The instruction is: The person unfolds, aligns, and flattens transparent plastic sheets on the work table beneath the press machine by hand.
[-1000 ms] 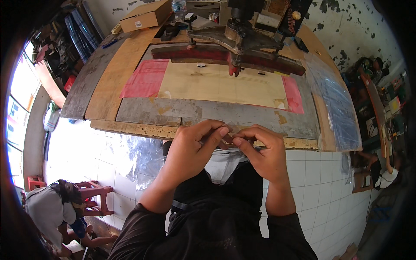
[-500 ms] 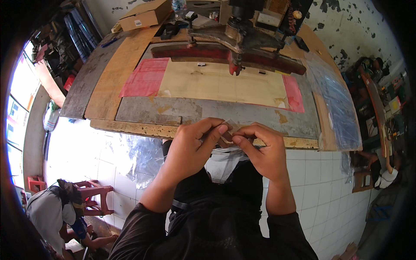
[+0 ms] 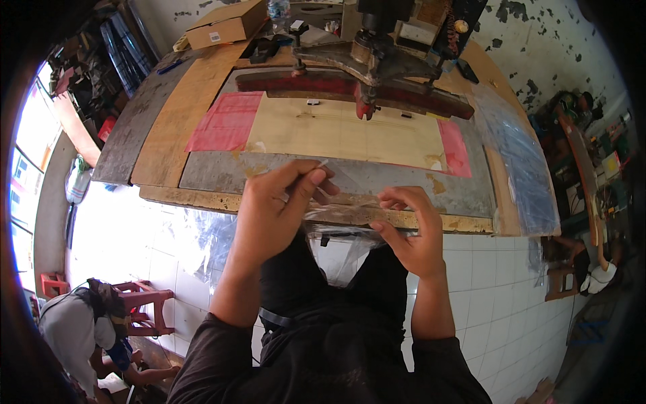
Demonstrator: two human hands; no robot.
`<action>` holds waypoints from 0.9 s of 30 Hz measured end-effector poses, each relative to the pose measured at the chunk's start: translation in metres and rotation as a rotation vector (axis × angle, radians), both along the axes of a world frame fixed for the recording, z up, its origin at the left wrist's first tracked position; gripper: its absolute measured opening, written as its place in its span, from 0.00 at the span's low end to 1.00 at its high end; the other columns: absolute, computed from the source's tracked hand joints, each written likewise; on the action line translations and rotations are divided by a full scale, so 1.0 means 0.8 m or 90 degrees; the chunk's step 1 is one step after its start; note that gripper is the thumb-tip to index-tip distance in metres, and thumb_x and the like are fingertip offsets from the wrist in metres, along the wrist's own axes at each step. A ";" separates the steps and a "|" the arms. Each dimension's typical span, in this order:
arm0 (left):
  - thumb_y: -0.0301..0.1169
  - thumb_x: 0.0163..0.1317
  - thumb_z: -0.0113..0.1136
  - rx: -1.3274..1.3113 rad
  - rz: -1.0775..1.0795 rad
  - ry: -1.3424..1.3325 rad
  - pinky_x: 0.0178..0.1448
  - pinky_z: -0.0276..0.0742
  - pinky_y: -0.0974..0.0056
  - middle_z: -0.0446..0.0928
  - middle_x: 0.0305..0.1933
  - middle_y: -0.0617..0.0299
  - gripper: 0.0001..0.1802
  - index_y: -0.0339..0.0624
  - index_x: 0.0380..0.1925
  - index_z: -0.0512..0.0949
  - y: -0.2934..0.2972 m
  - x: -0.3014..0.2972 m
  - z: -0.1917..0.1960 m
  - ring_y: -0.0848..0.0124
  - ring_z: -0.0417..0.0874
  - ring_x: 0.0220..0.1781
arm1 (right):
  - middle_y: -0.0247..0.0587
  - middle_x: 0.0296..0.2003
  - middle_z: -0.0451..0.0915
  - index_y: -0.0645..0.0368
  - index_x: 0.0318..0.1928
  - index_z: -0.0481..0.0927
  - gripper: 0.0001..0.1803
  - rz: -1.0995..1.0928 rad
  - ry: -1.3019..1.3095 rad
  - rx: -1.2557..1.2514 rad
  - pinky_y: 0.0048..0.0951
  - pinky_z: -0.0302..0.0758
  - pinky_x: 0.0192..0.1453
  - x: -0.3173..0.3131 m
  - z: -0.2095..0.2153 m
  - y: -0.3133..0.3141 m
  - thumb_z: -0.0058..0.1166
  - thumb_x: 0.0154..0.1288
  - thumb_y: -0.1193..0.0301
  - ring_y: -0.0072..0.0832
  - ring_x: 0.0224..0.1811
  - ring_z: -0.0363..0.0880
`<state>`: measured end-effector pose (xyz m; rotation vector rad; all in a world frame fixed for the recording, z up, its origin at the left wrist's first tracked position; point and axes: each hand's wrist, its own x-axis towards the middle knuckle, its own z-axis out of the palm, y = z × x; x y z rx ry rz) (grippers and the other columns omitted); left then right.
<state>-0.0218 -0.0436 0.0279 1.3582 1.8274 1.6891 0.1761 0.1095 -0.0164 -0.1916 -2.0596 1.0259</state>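
Note:
Between the thumb and fingers of my left hand (image 3: 282, 202) is pinched the edge of a clear plastic sheet (image 3: 344, 176), which hangs down in front of the table edge. To its right, my right hand (image 3: 412, 229) has thumb and fingers apart and shows nothing gripped, close beside the clear film. Beyond both hands, a pale yellow sheet (image 3: 336, 131) with pink ends (image 3: 225, 121) lies on a grey board (image 3: 222, 175). Over its far side stands a press with a dark red bar (image 3: 309, 86).
A cardboard box (image 3: 225, 23) sits at the back left. Clear plastic sheets (image 3: 518, 161) lie along the table's right side. More film (image 3: 208, 242) hangs below the front edge. At lower left a person (image 3: 74, 330) bends beside a red stool (image 3: 148, 310); another person (image 3: 599, 276) is far right.
My hands, close together before, have separated. The left rose leftward with the film's edge; the right opened its fingers and drew away. The clear film now spans more visibly between them.

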 end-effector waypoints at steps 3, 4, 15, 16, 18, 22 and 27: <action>0.27 0.81 0.58 0.013 0.001 0.005 0.46 0.89 0.63 0.91 0.39 0.50 0.12 0.26 0.47 0.84 0.002 -0.011 -0.001 0.66 0.94 0.41 | 0.43 0.53 0.85 0.59 0.60 0.85 0.24 -0.020 -0.008 0.052 0.37 0.82 0.54 0.008 -0.018 0.007 0.76 0.63 0.76 0.36 0.52 0.86; 0.26 0.81 0.58 0.013 -0.002 0.018 0.46 0.89 0.63 0.91 0.39 0.50 0.11 0.26 0.47 0.84 0.001 -0.013 0.002 0.66 0.94 0.41 | 0.42 0.53 0.85 0.58 0.60 0.85 0.25 -0.011 -0.009 0.072 0.38 0.81 0.55 0.009 -0.021 0.007 0.76 0.63 0.76 0.38 0.53 0.86; 0.26 0.81 0.59 0.027 -0.031 0.079 0.45 0.88 0.64 0.90 0.39 0.50 0.11 0.27 0.47 0.85 0.010 -0.010 0.023 0.67 0.93 0.38 | 0.41 0.59 0.86 0.54 0.65 0.85 0.29 -0.077 -0.056 0.166 0.42 0.79 0.59 0.025 -0.049 0.016 0.75 0.63 0.70 0.41 0.58 0.84; 0.26 0.80 0.60 0.027 -0.015 0.064 0.44 0.87 0.65 0.91 0.37 0.52 0.10 0.28 0.47 0.85 0.011 -0.009 0.024 0.69 0.92 0.37 | 0.40 0.60 0.85 0.52 0.66 0.85 0.30 -0.071 -0.057 0.212 0.42 0.78 0.59 0.029 -0.055 0.019 0.76 0.62 0.69 0.40 0.58 0.84; 0.25 0.79 0.61 0.025 -0.002 0.049 0.42 0.85 0.67 0.91 0.36 0.54 0.09 0.28 0.47 0.86 0.013 -0.010 0.025 0.72 0.91 0.35 | 0.40 0.62 0.85 0.51 0.66 0.85 0.31 -0.068 -0.058 0.256 0.42 0.78 0.60 0.036 -0.061 0.019 0.76 0.62 0.69 0.40 0.58 0.84; 0.26 0.80 0.60 0.027 0.006 0.025 0.43 0.85 0.67 0.91 0.36 0.54 0.10 0.28 0.47 0.86 0.012 -0.016 0.026 0.71 0.91 0.35 | 0.38 0.62 0.86 0.52 0.54 0.89 0.21 -0.082 -0.097 0.250 0.41 0.76 0.61 0.052 -0.076 0.014 0.77 0.60 0.67 0.39 0.59 0.85; 0.32 0.83 0.56 0.035 0.034 0.038 0.38 0.82 0.68 0.91 0.36 0.54 0.14 0.31 0.49 0.84 0.014 -0.032 0.027 0.71 0.91 0.34 | 0.38 0.55 0.89 0.55 0.40 0.87 0.11 -0.079 -0.106 0.154 0.41 0.76 0.63 0.089 -0.088 0.028 0.77 0.61 0.68 0.39 0.58 0.85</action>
